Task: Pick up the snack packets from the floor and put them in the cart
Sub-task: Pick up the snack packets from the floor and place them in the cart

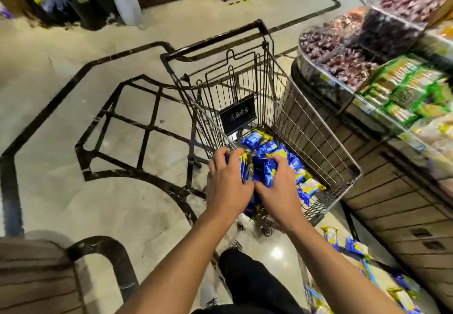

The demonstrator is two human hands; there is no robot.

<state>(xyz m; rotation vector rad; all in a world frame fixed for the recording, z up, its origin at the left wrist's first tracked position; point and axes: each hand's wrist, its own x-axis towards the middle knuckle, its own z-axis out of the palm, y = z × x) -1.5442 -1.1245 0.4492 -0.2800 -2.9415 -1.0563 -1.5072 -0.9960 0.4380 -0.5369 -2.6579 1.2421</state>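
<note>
A black wire shopping cart (326, 139) stands in front of me, with several blue and gold snack packets (266, 143) lying in its basket. Both my hands hold a bundle of the same blue and gold packets (259, 169) between them, over the near end of the basket. My left hand (226, 181) grips the left side of the bundle. My right hand (279, 186) grips its right side. More packets (356, 246) lie on the floor at the lower right.
A wooden display counter (392, 203) with trays of wrapped sweets and green packs runs along the right, close against the cart. My dark trouser leg (250, 279) and shoe are below my arms. A wooden unit (31, 274) fills the lower left corner.
</note>
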